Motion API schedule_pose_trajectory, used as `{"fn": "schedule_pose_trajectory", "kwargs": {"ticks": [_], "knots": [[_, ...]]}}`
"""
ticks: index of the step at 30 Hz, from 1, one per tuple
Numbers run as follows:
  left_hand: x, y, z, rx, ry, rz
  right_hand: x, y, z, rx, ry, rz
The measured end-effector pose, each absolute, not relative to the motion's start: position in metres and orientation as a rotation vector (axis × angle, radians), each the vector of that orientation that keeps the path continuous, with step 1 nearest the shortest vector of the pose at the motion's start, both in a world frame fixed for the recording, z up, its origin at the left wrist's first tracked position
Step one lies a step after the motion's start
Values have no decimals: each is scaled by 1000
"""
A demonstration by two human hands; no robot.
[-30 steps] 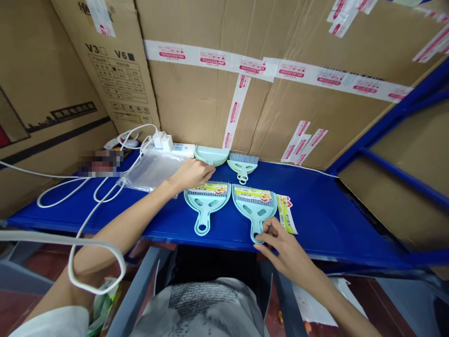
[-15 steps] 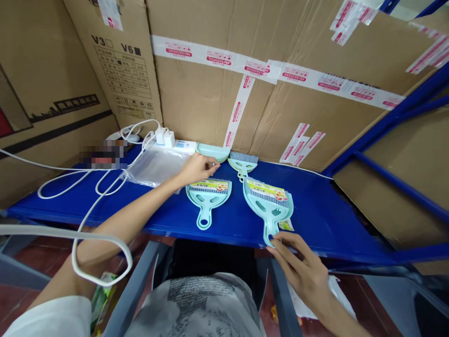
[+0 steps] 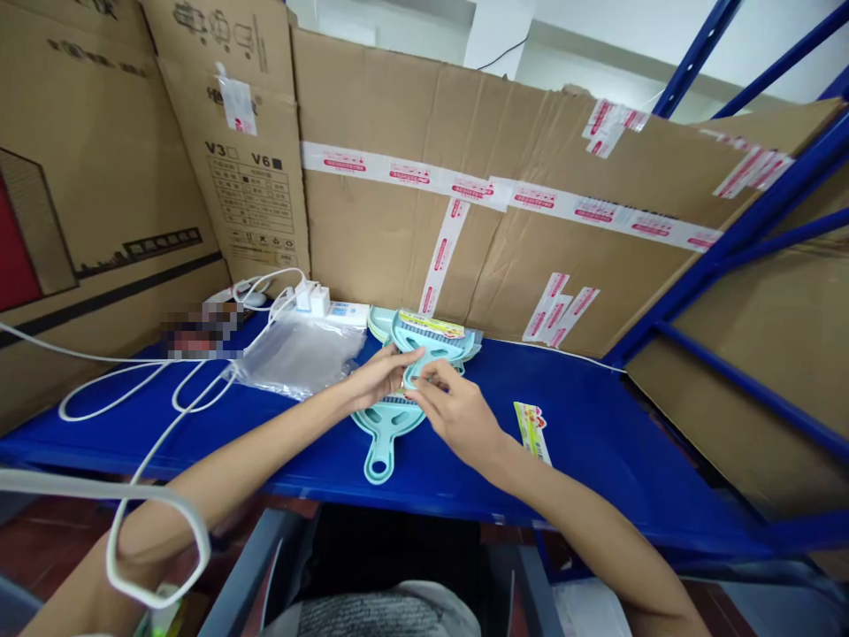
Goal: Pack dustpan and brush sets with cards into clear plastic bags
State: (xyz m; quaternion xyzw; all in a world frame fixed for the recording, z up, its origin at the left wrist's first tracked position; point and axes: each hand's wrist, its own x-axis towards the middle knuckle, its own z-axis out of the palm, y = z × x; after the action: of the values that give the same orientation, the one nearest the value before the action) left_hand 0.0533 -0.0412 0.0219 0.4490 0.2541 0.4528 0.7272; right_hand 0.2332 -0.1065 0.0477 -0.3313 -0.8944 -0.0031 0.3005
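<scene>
Both hands meet around a mint dustpan and brush set (image 3: 434, 343) with a yellow label across its bristles, raised at the middle of the blue table. My right hand (image 3: 451, 402) pinches its handle end. My left hand (image 3: 381, 376) is closed on the left side of the same set, thumb on top. Below them a second mint dustpan set (image 3: 381, 433) lies flat, handle toward me, its upper part partly covered by my hands. Stacked mint dustpans (image 3: 379, 325) and a brush (image 3: 472, 343) sit behind, partly hidden by the raised set.
A clear plastic bag stack (image 3: 298, 354) lies left of the hands, below a white power strip (image 3: 348, 313) with plugs. White cables (image 3: 192, 389) loop over the left side. A loose yellow label card (image 3: 531, 432) lies at the right. Cardboard (image 3: 371, 230) walls the back.
My right hand has carried the labelled set leftward and away from me, and my left hand has closed on it. The label card on the right is now uncovered. The view has tilted up.
</scene>
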Motion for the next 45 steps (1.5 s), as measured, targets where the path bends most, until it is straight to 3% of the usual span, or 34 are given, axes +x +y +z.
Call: {"fn": "schedule_pose_trajectory", "kwargs": {"ticks": [4,8,10,15,18,38,41,45], "knots": [[48,-34,21,932,646,1025,237,-91,66,-824,-2354,-46],[38,-26,23,990,613,870,286,-53,102,-975,-1994,-60],[34,-25,25,1071,575,753,310,-29,104,-1026,-1943,174],[27,-29,28,1229,535,540,332,-7,59,-928,-1822,1243],[23,-31,30,1234,559,502,330,-18,39,-854,-1800,1504],[7,-20,39,1343,713,493,317,-38,32,-674,-1783,1537],[-16,-4,47,1597,1077,673,327,-31,35,-711,-1697,1510],[-73,25,45,1938,2204,734,342,-21,43,-763,-1548,1425]]}}
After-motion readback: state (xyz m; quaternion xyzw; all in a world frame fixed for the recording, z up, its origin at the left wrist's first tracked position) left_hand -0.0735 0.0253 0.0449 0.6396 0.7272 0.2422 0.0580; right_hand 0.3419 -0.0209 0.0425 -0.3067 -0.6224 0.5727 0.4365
